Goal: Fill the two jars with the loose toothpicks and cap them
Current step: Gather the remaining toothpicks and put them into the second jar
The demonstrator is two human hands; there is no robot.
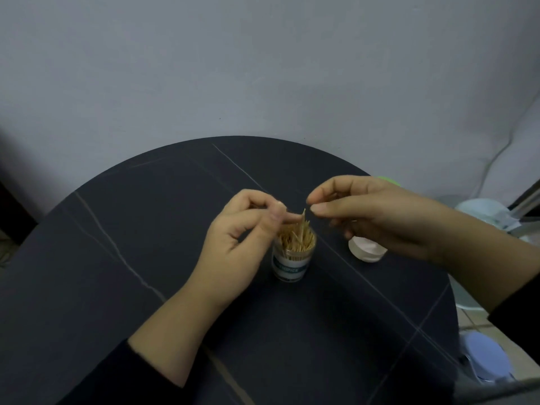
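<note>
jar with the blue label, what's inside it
The jar is packed with toothpicks, mostly upright, tips poking above its open rim. The label hides the lower part, so how far down they reach cannot be seen.

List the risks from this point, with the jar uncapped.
1. The open jar is packed, toothpicks poking above its rim; forcing in the raised toothpick between the left hand and right hand may push others out onto the table.
2. Both hands hover close over the jar; a knock could tip it and spill everything.
3. The white object sits partly hidden under the right hand and might get swept aside.
</note>
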